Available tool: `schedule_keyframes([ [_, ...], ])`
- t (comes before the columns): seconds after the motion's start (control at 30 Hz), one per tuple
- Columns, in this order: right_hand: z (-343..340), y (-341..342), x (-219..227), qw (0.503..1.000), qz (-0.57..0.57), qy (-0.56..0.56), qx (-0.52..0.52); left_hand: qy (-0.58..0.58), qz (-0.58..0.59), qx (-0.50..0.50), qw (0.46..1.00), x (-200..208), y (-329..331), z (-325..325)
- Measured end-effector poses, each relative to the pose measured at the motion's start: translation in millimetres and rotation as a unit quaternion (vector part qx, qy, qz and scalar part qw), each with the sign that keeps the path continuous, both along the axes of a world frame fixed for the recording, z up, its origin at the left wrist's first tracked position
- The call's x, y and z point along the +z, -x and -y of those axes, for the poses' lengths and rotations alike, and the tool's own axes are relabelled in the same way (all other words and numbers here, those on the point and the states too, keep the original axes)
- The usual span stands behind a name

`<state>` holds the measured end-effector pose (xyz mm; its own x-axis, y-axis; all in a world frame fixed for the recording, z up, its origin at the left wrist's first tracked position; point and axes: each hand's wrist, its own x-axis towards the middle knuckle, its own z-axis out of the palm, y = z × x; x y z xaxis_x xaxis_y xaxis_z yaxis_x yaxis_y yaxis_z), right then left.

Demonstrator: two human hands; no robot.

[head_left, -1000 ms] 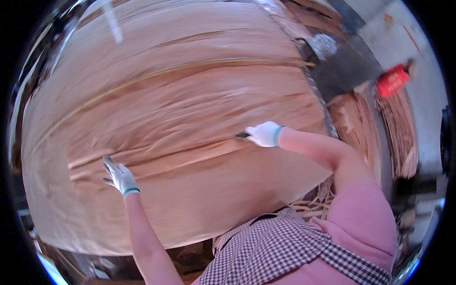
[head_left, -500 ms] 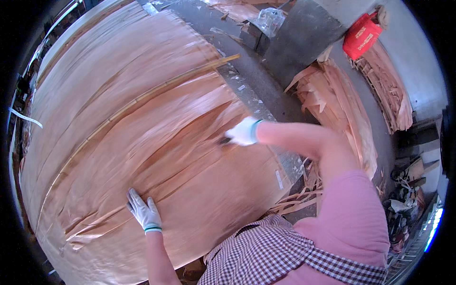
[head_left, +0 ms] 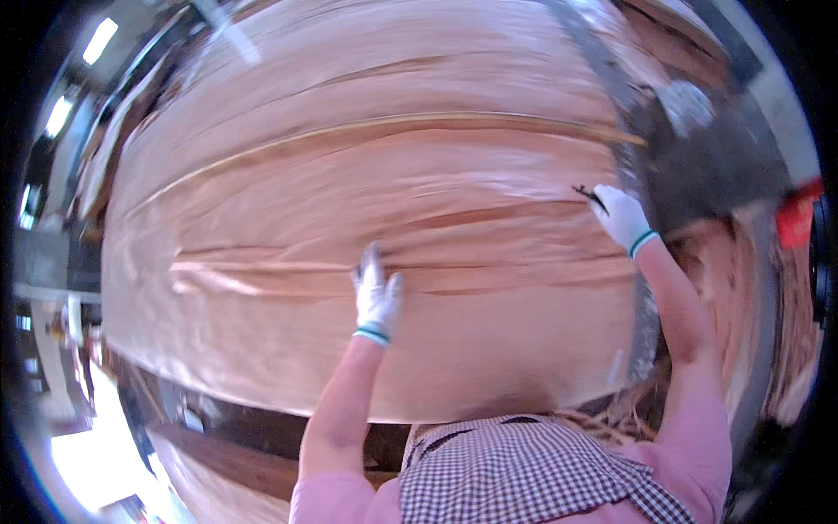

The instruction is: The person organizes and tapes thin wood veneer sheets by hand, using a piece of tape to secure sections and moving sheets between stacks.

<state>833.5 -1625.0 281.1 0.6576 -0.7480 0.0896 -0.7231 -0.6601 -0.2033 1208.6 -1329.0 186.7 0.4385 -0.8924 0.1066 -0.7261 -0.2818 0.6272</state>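
A large sheet of thin pinkish-brown wood veneer (head_left: 515, 345) spreads out before me, with wavy folds and splits running across it. My left hand (head_left: 378, 299), in a white glove with a green cuff, rests on it with fingers stretched out, beside a raised fold. Near the sheet's right edge is my right hand (head_left: 621, 218), gloved the same way. It is closed around a small dark tool (head_left: 587, 195) whose thin tip points left; blur hides its exact kind. Beyond both hands, a long thin yellowish strip (head_left: 436, 118) lies across the veneer.
Stacked veneer strips (head_left: 720, 288) stand to the right, beside a dark grey panel (head_left: 724, 157) and a red bag (head_left: 796, 218). Clear plastic (head_left: 685, 106) lies at the far right. Veneer scraps (head_left: 611, 419) are by my right side, below the sheet's edge.
The view has swung left, so the sheet and hands appear farther right. My right hand has moved farther away along the sheet's right edge, still holding the dark tool. My left hand stays by the fold.
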Motion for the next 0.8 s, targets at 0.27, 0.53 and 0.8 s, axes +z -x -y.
schedule_keyframes([
  [0.27, -101, -309, -4, 0.965, 0.064, -0.056, 0.248, -0.043, 0.206, 0.169, 0.963, 26, -162, -76],
  [0.53, -201, -554, -38, 0.923, -0.022, -0.084, 0.375, -0.043, 0.186, 0.157, 0.969, -2, -204, -95],
  [0.8, -263, -655, -37, 0.923, -0.139, -0.120, 0.337, -0.026, 0.147, 0.164, 0.975, 0, -214, -98],
])
